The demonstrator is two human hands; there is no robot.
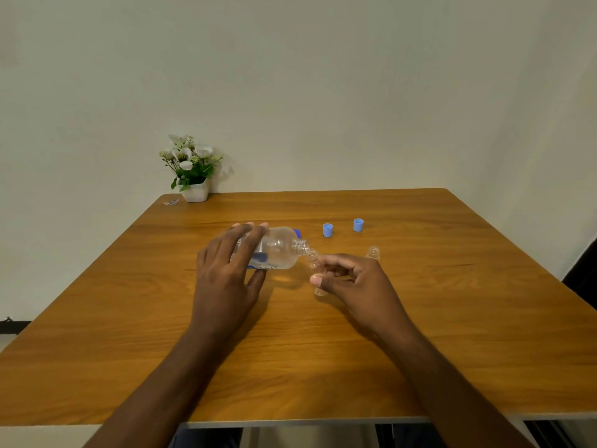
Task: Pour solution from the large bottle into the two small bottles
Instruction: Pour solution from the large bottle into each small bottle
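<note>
Seen from above, a person's two bare forearms reach across a warm brown wooden table set against a pale wall. The left hand grips a large clear plastic bottle with a blue label, tipped nearly onto its side in the air just above the tabletop; the four fingers lie spread over the far side of its body while the thumb presses from the near side. Its open neck points right and meets the mouth of a small clear plastic bottle, which the right hand pinches around its body between the thumb and curled fingers, with the mouth rising above the fingers and the base showing below the thumb. A second small clear bottle stands open just behind the right hand's knuckles. Beyond the bottles, two small light blue caps sit apart on the table. A darker blue cap peeks from behind the large bottle's shoulder. At the far left corner stands a white pot of white artificial flowers.
</note>
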